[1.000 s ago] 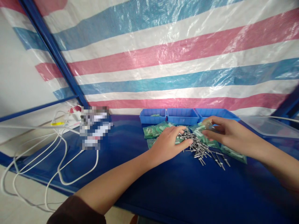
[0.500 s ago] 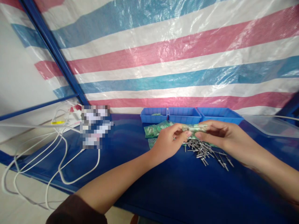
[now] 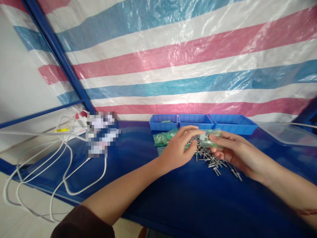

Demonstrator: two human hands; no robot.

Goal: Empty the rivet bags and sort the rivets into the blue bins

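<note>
My right hand (image 3: 236,150) pinches a small clear-and-green plastic bag (image 3: 208,139) between thumb and fingers; its contents are too blurred to name. My left hand (image 3: 182,145) is beside the bag's left end, thumb and fingers apart. Whether its fingertips touch the bag I cannot tell. Below and behind both hands lies a loose pile of metal pop rivets (image 3: 214,162) on the blue table. More green plastic bags (image 3: 160,138) lie to the left of my left hand, partly covered by it.
Three blue bins stand in a row along the back: the left bin (image 3: 155,125) with something green inside, the middle bin (image 3: 195,121) and the right bin (image 3: 232,124). A clear plastic sheet or lid (image 3: 284,134) lies at the right. White cables (image 3: 66,172) loop over the table's left edge.
My left fingers have let go of the bag and spread apart. The bag has turned in my right hand, whose thumb now lies over it, so its flat side shows.
</note>
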